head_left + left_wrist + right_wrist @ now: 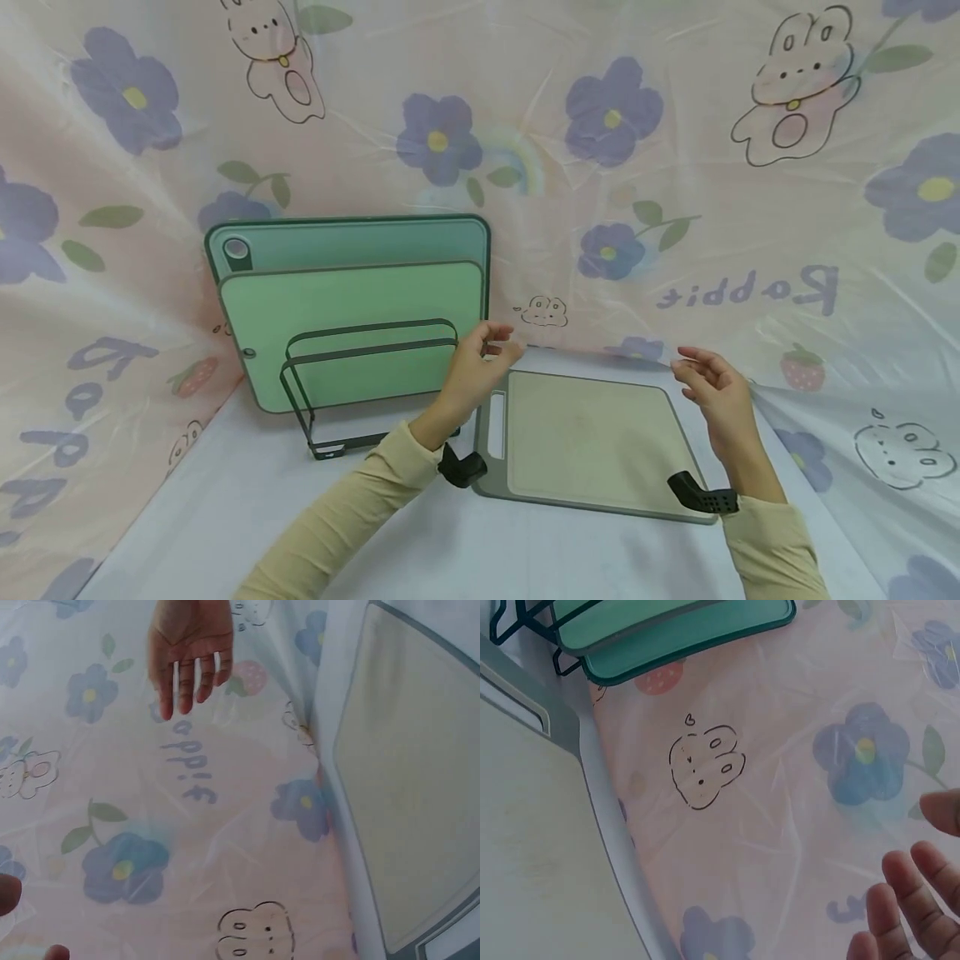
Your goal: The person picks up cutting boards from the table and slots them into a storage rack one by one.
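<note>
A beige cutting board (600,442) with a grey rim and a slot handle lies flat on the white table. Above its back left corner, beside the rack, hovers my left hand (477,367), fingers loosely bent and holding nothing. Past the board's right edge my right hand (718,400) is raised, also without anything in it; the left wrist view shows its fingers (186,686) spread and pointing down. To the left, two green cutting boards stand upright in a black wire rack (367,358): a light green one (360,300) in front of a larger teal one (360,240).
A patterned curtain (525,192) with flowers and rabbits hangs behind the table (510,550) and along both sides. Each wrist carries a black camera mount, such as the left mount (461,467) and the right mount (701,493).
</note>
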Motion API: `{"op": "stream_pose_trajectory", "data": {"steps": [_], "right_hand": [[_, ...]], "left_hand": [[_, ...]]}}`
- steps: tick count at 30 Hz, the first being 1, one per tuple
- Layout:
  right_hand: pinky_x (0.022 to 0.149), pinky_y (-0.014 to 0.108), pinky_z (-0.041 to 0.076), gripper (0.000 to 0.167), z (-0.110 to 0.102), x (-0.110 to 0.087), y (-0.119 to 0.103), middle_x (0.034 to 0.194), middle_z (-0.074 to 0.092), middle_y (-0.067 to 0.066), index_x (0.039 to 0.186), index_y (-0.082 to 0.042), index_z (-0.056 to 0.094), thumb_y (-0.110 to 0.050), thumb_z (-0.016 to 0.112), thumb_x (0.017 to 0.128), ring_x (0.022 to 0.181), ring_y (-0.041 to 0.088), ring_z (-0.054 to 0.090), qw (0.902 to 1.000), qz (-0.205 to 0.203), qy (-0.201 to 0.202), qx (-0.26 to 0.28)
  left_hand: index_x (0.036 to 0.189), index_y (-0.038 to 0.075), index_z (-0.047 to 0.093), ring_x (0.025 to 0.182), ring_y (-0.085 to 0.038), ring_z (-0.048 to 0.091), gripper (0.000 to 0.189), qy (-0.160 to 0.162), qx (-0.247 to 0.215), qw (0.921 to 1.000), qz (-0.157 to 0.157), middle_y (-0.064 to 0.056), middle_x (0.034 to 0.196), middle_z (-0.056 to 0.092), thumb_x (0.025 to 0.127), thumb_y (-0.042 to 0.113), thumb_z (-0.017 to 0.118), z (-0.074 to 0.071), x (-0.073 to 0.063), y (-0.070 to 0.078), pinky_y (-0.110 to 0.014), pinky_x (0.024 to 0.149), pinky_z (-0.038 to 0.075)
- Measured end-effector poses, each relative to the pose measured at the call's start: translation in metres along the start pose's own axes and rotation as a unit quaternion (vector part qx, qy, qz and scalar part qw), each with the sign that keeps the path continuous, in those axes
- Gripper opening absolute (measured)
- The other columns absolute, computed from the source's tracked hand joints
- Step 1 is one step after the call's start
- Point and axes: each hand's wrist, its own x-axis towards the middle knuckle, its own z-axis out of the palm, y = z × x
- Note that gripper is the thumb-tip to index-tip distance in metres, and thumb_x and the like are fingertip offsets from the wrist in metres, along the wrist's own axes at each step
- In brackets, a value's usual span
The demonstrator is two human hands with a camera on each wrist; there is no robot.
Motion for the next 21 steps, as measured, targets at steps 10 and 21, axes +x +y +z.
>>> {"op": "stream_pose_trajectory", "data": {"steps": [10, 21], "right_hand": [[0.072, 0.017, 0.046, 0.017, -0.016, -0.004, 0.016, 0.095, 0.064, -0.011, 0.11, -0.02, 0.063, -0.011, 0.061, 0.096, 0.09, 0.003, 0.058, 0.9993, 0.015, 0.004, -0.033], [0.071, 0.017, 0.045, 0.018, -0.033, -0.004, 0.033, 0.093, 0.062, -0.016, 0.108, -0.026, 0.063, -0.013, 0.064, 0.096, 0.088, 0.0, 0.058, 0.9971, 0.048, 0.022, -0.054]], "left_hand": [[0.121, 0.002, 0.057, 0.104, -0.029, 0.054, 0.035, 0.016, 0.044, 0.9989, 0.002, -0.012, 0.118, 0.057, 0.091, 0.017, 0.068, 0.026, -0.001, -0.029, -0.039, 0.088, 0.046], [0.123, 0.003, 0.056, 0.108, -0.031, 0.054, 0.039, 0.037, 0.073, 0.9961, -0.032, -0.013, 0.118, 0.058, 0.09, 0.02, 0.069, 0.037, -0.001, -0.06, -0.045, 0.091, 0.045]]}}
